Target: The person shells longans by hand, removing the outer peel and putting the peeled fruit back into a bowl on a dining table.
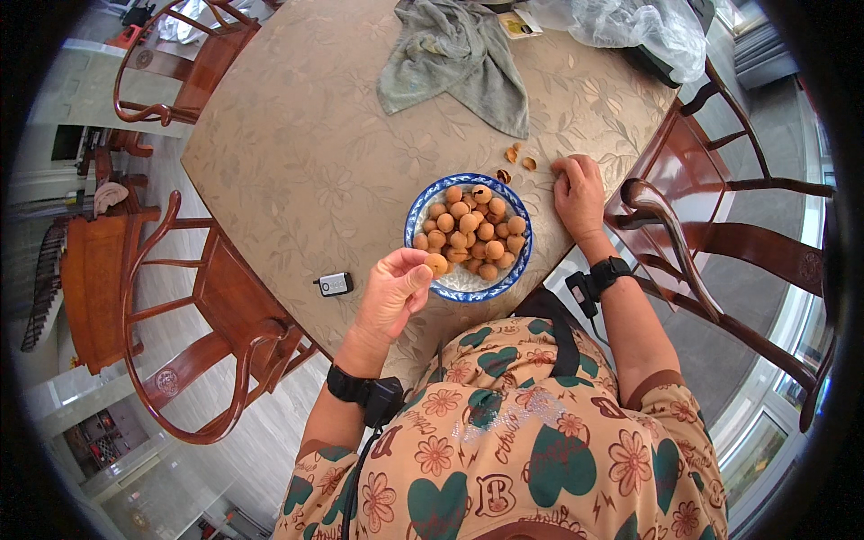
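My left hand (398, 290) pinches a round brown dried longan (435, 265) between thumb and fingers, over the near left rim of a plate. The blue-and-white patterned plate (470, 295) holds a heap of similar dried longans (467, 223), some with cracked shells. To the right of the plate, my right hand (579, 196) rests on the tabletop with its fingers curled; whether anything is under them cannot be seen. Between that hand and the plate's upper right lie several broken shell pieces (529, 163).
A grey towel (452, 67) lies on the patterned tabletop (290, 148) at the far side, with clear plastic bags (628, 30) at the far right. A small key fob (334, 285) sits left of my left hand. Wooden armchairs (233, 290) flank the table.
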### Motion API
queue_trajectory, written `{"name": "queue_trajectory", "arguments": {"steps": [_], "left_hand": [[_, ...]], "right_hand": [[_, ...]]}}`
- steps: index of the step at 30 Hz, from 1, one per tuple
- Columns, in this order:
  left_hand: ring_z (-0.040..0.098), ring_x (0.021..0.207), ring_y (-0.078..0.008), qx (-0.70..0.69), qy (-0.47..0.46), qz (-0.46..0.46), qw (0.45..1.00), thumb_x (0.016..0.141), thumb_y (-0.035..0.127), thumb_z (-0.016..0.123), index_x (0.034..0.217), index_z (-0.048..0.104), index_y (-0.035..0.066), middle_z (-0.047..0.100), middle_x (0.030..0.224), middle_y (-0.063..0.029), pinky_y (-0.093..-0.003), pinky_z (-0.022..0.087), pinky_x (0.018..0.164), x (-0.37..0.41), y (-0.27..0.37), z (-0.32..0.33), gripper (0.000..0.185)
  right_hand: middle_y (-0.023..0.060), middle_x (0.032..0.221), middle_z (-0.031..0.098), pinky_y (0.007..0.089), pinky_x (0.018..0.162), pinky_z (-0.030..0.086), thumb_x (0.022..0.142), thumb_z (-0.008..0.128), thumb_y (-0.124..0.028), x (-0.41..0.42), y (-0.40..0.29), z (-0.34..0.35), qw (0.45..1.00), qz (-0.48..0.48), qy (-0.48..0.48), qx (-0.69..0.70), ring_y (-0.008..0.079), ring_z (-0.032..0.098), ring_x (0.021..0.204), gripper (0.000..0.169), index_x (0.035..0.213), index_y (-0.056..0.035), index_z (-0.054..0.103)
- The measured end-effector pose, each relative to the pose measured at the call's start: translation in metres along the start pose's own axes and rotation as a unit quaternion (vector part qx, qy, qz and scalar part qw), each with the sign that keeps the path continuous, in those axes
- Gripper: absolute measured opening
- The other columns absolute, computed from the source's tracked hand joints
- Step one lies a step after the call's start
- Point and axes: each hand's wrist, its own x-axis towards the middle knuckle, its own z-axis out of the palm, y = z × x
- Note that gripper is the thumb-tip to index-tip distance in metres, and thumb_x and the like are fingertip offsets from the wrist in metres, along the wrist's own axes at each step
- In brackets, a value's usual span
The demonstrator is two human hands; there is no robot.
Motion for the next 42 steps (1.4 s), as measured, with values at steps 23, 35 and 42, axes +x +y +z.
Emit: {"name": "queue_trajectory", "arguments": {"steps": [23, 35, 42], "left_hand": [[0.061, 0.075, -0.0231, 0.768, 0.031, 0.307, 0.561, 0.070, 0.015, 0.078, 0.089, 0.066, 0.010, 0.057, 0.078, -0.0042, -0.0342, 0.050, 0.060, 0.001, -0.002, 0.026, 0.023], [0.061, 0.075, -0.0205, 0.676, 0.106, 0.309, 0.660, 0.070, 0.015, 0.080, 0.101, 0.066, 0.010, 0.058, 0.082, -0.0039, -0.0325, 0.050, 0.061, 0.003, 0.003, 0.018, 0.035], [0.062, 0.077, -0.0258, 0.750, 0.127, 0.271, 0.590, 0.071, 0.011, 0.078, 0.099, 0.065, 0.009, 0.058, 0.087, -0.0059, -0.0359, 0.050, 0.065, 0.010, 0.009, 0.013, 0.031]], "right_hand": [[0.0110, 0.091, 0.057, 0.0415, 0.080, 0.047, 0.072, 0.059, 0.001, 0.001, 0.000, 0.000, 1.000, 0.012, -0.005, 0.001, 0.0320, 0.055, 0.091, 0.018, 0.088, -0.0069, 0.061], [0.0117, 0.091, 0.056, 0.0411, 0.081, 0.047, 0.071, 0.059, 0.002, 0.000, -0.001, 0.000, 1.000, 0.011, -0.004, 0.003, 0.0329, 0.055, 0.092, 0.019, 0.088, -0.0065, 0.061], [0.0117, 0.091, 0.056, 0.0413, 0.080, 0.047, 0.072, 0.059, 0.003, 0.001, -0.003, -0.001, 1.000, 0.005, -0.002, -0.002, 0.0328, 0.055, 0.090, 0.018, 0.087, -0.0066, 0.061]]}}
